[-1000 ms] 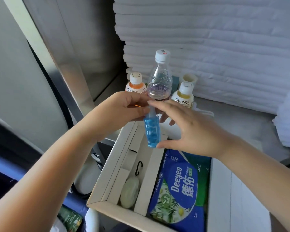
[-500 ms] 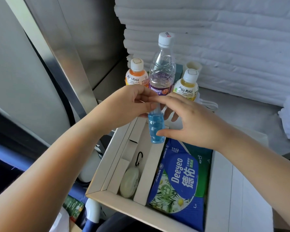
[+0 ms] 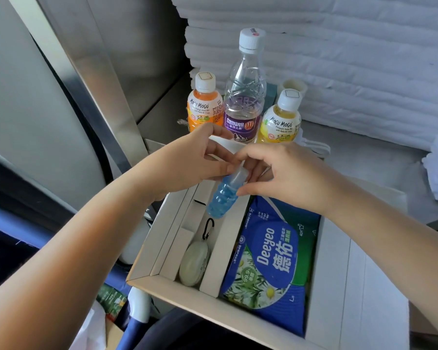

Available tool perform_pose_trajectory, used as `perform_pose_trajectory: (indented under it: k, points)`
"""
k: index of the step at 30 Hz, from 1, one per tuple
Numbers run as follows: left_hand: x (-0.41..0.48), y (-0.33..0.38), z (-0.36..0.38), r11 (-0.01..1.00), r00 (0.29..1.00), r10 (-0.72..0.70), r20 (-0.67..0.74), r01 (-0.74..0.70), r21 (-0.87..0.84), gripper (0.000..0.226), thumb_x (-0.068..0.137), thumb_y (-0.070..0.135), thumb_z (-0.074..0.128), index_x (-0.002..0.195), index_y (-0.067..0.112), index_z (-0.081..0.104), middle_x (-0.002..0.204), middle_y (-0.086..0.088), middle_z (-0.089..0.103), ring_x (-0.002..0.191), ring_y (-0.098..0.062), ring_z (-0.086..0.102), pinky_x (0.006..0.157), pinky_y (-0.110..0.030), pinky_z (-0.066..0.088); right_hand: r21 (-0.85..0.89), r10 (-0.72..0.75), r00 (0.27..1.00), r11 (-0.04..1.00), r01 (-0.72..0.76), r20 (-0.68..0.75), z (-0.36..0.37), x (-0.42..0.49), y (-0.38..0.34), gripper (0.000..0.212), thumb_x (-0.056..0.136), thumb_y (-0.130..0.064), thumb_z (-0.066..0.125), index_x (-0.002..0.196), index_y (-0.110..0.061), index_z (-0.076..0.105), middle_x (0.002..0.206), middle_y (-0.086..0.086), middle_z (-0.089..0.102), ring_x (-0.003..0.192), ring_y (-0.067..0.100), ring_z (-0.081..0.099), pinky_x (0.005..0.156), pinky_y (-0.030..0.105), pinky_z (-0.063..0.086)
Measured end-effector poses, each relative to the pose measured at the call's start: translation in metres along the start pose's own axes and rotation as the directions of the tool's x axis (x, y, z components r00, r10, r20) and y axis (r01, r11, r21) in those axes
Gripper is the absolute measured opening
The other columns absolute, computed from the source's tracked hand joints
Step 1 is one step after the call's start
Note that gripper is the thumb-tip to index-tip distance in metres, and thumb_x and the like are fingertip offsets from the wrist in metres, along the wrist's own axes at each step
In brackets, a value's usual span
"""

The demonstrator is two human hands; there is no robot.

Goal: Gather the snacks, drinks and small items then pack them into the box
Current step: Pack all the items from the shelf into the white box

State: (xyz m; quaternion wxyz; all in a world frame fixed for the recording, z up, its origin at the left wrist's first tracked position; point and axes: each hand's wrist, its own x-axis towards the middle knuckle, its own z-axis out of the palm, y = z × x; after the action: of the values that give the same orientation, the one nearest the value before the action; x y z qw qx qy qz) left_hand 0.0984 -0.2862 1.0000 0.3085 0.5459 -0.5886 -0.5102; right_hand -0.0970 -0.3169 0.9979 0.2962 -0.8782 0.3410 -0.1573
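A small blue bottle point(image 3: 224, 195) with a clear cap hangs tilted over the white box point(image 3: 159, 245), above its narrow left compartment. My left hand point(image 3: 190, 162) pinches the cap end. My right hand point(image 3: 286, 173) grips the bottle from the right, thumb on its side. In the narrow compartment lies a pale oval case point(image 3: 194, 267) with a black clip. A blue wet-wipes pack point(image 3: 268, 263) fills the wide compartment. Behind the box stand an orange juice bottle point(image 3: 204, 107), a clear water bottle point(image 3: 244, 97) and a yellow juice bottle point(image 3: 280, 120).
White padded bedding point(image 3: 352, 61) rises behind the bottles. A metal wall panel point(image 3: 91, 79) runs along the left. A white cup rim point(image 3: 293, 85) shows behind the yellow bottle. Below the box at lower left are a green packet point(image 3: 111, 299) and blue fabric.
The blue bottle has tipped from upright to slanted, its base swung to the lower left. Both hands stay on it, over the box's left compartment.
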Motion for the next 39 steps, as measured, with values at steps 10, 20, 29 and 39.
perform_pose_trajectory:
  k: [10, 20, 29, 39]
  points:
    - [-0.033, -0.009, 0.025, 0.657, 0.988, 0.135, -0.07, -0.037, 0.753, 0.028, 0.093, 0.015, 0.051, 0.12, 0.014, 0.042, 0.117, 0.002, 0.05, 0.103, -0.014, 0.052, 0.089, -0.026, 0.043, -0.343, 0.035, 0.997, 0.939, -0.011, 0.066, 0.021, 0.02, 0.005, 0.029, 0.083, -0.042, 0.067, 0.104, -0.023, 0.063, 0.078, -0.012, 0.06, 0.074, 0.009, 0.057, 0.061, 0.022, 0.044]
    - [-0.045, -0.034, 0.037, 0.281, 0.957, -0.191, 0.217, -0.159, 0.947, 0.05, 0.088, -0.002, 0.036, 0.137, 0.01, 0.036, 0.137, -0.007, 0.038, 0.111, -0.021, 0.048, 0.092, -0.032, 0.044, -0.518, 0.058, 0.99, 0.855, 0.018, 0.131, 0.044, 0.029, 0.013, 0.027, 0.092, -0.039, 0.056, 0.097, -0.013, 0.06, 0.079, 0.004, 0.061, 0.074, 0.024, 0.058, 0.062, 0.035, 0.045]
    - [-0.048, -0.042, 0.047, 0.094, 0.908, -0.35, 0.228, -0.209, 0.974, 0.065, 0.093, 0.007, 0.032, 0.148, 0.001, -0.003, 0.156, -0.018, -0.008, 0.142, -0.031, 0.008, 0.115, -0.041, 0.019, -0.698, 0.049, 0.981, 0.709, 0.097, 0.186, 0.05, 0.033, 0.019, 0.015, 0.09, -0.003, 0.054, 0.081, -0.015, 0.05, 0.07, -0.001, 0.048, 0.066, 0.02, 0.056, 0.057, 0.029, 0.041]
    - [-0.047, -0.057, 0.051, 0.016, 0.934, -0.301, 0.19, -0.195, 0.981, 0.063, 0.098, 0.021, 0.03, 0.148, 0.002, -0.004, 0.157, -0.015, -0.007, 0.142, -0.031, 0.004, 0.117, -0.04, 0.008, -0.68, 0.08, 0.954, 0.719, 0.147, 0.291, 0.051, 0.033, 0.017, 0.02, 0.083, 0.009, 0.051, 0.082, -0.011, 0.049, 0.074, 0.001, 0.042, 0.072, 0.025, 0.055, 0.058, 0.032, 0.038]
